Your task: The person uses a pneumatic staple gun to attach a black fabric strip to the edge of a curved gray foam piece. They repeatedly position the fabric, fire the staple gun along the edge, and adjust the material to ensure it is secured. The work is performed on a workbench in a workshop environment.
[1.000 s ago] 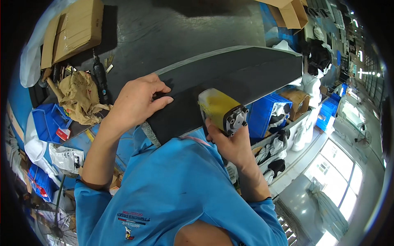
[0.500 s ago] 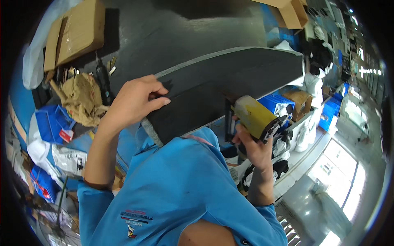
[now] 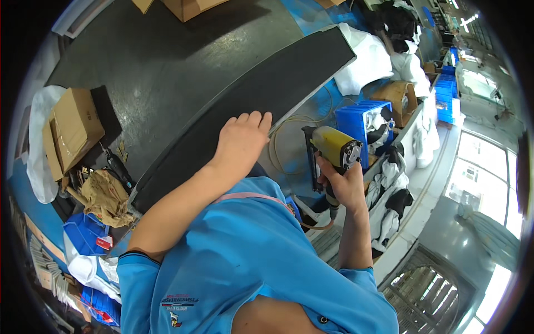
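Note:
A long black padded panel (image 3: pixel 189 139) with a curved far edge lies slantwise across the dark work table. My left hand (image 3: pixel 243 143) rests palm down on its middle, by the near edge, with its fingers stretched out and holding nothing. In my right hand (image 3: pixel 346 186) is a yellow and black air stapler (image 3: pixel 334 146), gripped by its handle. The stapler is held upright to the right of the panel's near edge, apart from it. A hose (image 3: pixel 320 226) runs from the bottom of its handle.
On the left of the table (image 3: pixel 150 72) stand a cardboard box (image 3: pixel 75 131), a black power screwdriver (image 3: pixel 118 167) and crumpled brown paper (image 3: pixel 103 197). Blue bins (image 3: pixel 361 119) with white and black material stand at the right. White foam sheeting (image 3: pixel 364 58) lies beyond the panel's far end.
My left hand has gone from the panel's left end to its middle. The panel now lies more steeply slanted, and the stapler is clear of its edge. The whole view has shifted.

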Tool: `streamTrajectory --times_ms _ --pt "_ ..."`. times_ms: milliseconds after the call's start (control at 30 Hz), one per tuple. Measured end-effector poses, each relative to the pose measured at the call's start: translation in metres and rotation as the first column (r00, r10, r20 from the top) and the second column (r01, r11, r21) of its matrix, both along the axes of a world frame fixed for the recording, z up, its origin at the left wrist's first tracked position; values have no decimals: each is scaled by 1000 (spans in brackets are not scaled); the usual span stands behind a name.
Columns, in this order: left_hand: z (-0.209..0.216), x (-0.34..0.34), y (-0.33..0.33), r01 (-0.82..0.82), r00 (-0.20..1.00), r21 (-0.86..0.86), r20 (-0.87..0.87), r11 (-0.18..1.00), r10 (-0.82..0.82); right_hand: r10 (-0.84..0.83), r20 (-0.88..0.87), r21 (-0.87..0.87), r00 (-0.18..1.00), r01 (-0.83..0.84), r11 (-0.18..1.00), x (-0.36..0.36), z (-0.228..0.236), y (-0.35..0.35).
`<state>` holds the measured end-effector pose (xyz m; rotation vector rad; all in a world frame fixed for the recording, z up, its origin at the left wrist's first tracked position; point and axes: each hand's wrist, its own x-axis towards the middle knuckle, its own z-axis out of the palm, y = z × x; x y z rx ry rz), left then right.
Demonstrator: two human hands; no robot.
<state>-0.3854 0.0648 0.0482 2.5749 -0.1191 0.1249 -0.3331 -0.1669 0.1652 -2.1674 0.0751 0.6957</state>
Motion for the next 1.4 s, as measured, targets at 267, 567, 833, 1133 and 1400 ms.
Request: streamTrajectory --times_ms 267,567,833,1133,1400 --pt "26 16 -6 28 988 82 -155 996 -15 19 -69 124 997 -11 992 76 -38 -75" --pt "24 13 -18 10 1000 1 -26 1000 -10 154 -112 204 982 -129 970 95 -34 -57" --pt "10 9 -22 64 997 75 45 995 -68 296 -126 125 947 -281 952 81 -28 -8" --pt "6 2 -23 61 997 78 34 995 -64 345 -83 -43 935 -349 936 77 -12 15" --pt "5 -2 -17 50 996 84 70 995 -56 354 -106 -21 929 -358 934 67 -4 26"
